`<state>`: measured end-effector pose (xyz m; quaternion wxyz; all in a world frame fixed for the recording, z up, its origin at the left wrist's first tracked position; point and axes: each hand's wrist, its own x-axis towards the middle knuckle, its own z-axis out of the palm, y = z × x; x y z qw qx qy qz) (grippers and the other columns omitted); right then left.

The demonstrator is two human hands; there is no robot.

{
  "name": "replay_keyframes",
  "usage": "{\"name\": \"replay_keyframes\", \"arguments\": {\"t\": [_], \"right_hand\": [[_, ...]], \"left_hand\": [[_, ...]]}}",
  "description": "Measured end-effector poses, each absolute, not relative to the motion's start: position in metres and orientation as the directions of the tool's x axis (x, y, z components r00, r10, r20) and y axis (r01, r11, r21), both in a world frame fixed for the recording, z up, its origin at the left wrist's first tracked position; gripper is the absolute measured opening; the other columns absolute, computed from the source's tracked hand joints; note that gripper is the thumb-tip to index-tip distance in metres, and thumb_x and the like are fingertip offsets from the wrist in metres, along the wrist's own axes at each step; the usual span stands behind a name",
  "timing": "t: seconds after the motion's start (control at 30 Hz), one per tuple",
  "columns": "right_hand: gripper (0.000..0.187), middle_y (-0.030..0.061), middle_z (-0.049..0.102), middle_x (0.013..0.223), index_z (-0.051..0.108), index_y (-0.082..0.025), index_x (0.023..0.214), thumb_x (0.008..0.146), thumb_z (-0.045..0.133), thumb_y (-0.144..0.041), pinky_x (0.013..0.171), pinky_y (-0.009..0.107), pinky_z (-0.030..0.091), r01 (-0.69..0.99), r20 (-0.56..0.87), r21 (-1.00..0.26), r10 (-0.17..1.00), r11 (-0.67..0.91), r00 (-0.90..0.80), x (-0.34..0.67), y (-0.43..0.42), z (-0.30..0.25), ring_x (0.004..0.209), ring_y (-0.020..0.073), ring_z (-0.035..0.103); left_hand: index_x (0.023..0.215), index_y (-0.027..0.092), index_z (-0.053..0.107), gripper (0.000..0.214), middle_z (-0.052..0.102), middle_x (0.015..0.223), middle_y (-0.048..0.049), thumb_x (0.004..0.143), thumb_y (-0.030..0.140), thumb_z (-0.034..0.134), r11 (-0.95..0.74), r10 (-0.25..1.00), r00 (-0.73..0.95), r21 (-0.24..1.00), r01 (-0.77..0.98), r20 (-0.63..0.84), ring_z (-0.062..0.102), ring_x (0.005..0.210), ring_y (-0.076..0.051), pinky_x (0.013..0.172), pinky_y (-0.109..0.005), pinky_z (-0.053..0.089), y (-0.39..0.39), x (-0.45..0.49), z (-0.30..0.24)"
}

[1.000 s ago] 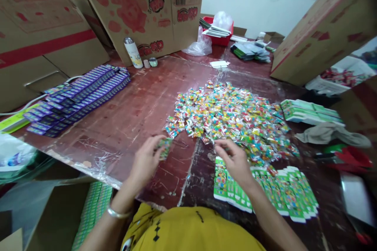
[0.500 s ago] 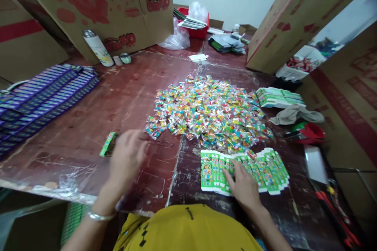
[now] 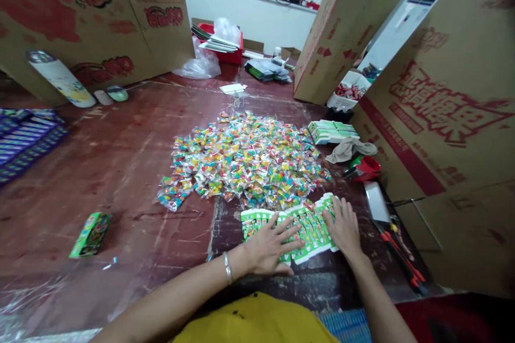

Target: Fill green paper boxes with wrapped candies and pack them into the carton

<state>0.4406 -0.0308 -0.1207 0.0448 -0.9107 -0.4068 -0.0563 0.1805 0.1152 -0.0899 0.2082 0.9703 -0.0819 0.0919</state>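
My left hand [image 3: 269, 244] lies flat with fingers spread on a fanned row of flat green cartons [image 3: 308, 225] at the table's near edge. My right hand [image 3: 343, 226] rests on the right end of the same row, fingers stretched out. Just beyond the cartons spreads a big heap of small colourful wrapped candies [image 3: 245, 158]. One filled green box [image 3: 91, 233] lies alone on the table to the left, well apart from both hands.
Purple boxes [image 3: 22, 139] are stacked at far left. A thermos [image 3: 60, 79] and large cardboard cartons [image 3: 434, 112] ring the red wooden table [image 3: 120, 155]. A stack of green cartons [image 3: 332, 131], a cloth and red-handled tools [image 3: 402, 257] lie at right.
My left hand let go of the green box, which now lies at left, and moved right onto the flat cartons. My right hand shifted to the row's right end. The view swung right.
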Motion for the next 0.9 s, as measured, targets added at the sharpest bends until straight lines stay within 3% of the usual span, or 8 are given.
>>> {"name": "replay_keyframes", "arguments": {"t": [0.47, 0.67, 0.77, 0.9], "right_hand": [[0.069, 0.0235, 0.015, 0.154, 0.022, -0.004, 0.148, 0.097, 0.024, -0.050, 0.112, 0.053, 0.014, 0.767, 0.134, -0.078, 0.756, -0.637, 0.641, 0.299, -0.002, -0.120, 0.144, 0.0340, 0.008], [0.074, 0.0251, 0.023, 0.152, 0.030, 0.000, 0.144, 0.095, 0.023, -0.054, 0.111, 0.053, 0.019, 0.799, 0.082, -0.114, 0.796, -0.591, 0.600, 0.291, 0.007, -0.112, 0.142, 0.0357, 0.016], [0.075, 0.0237, 0.039, 0.144, 0.043, -0.003, 0.138, 0.092, 0.026, -0.059, 0.106, 0.051, 0.030, 0.816, 0.067, -0.181, 0.821, -0.549, 0.567, 0.313, -0.007, -0.089, 0.134, 0.0374, 0.033], [0.047, 0.0121, 0.063, 0.119, 0.059, -0.022, 0.123, 0.092, 0.044, -0.053, 0.087, 0.043, 0.047, 0.804, 0.201, -0.422, 0.821, -0.419, 0.534, 0.314, 0.001, -0.046, 0.103, 0.0314, 0.060]], "left_hand": [[0.146, 0.031, 0.030, 0.069, 0.024, 0.156, -0.0067, 0.086, 0.058, 0.050, -0.884, -0.112, 0.985, 0.440, -0.158, 0.130, 0.015, 0.145, -0.032, 0.115, -0.058, 0.008, 0.140, 0.092, -0.085], [0.146, 0.035, 0.029, 0.070, 0.025, 0.156, -0.0044, 0.085, 0.058, 0.053, -0.871, -0.084, 0.988, 0.471, -0.138, 0.133, 0.015, 0.145, -0.030, 0.116, -0.056, 0.010, 0.155, 0.062, -0.073], [0.147, 0.035, 0.027, 0.074, 0.025, 0.156, -0.0051, 0.083, 0.061, 0.054, -0.886, 0.052, 0.986, 0.463, -0.028, 0.161, 0.017, 0.145, -0.032, 0.116, -0.056, 0.012, 0.151, 0.045, -0.060], [0.150, 0.024, 0.019, 0.079, 0.021, 0.157, -0.0124, 0.086, 0.057, 0.052, -0.794, 0.561, 0.821, 0.352, 0.496, 0.109, 0.014, 0.145, -0.034, 0.115, -0.059, 0.010, 0.134, 0.016, -0.066]]}}
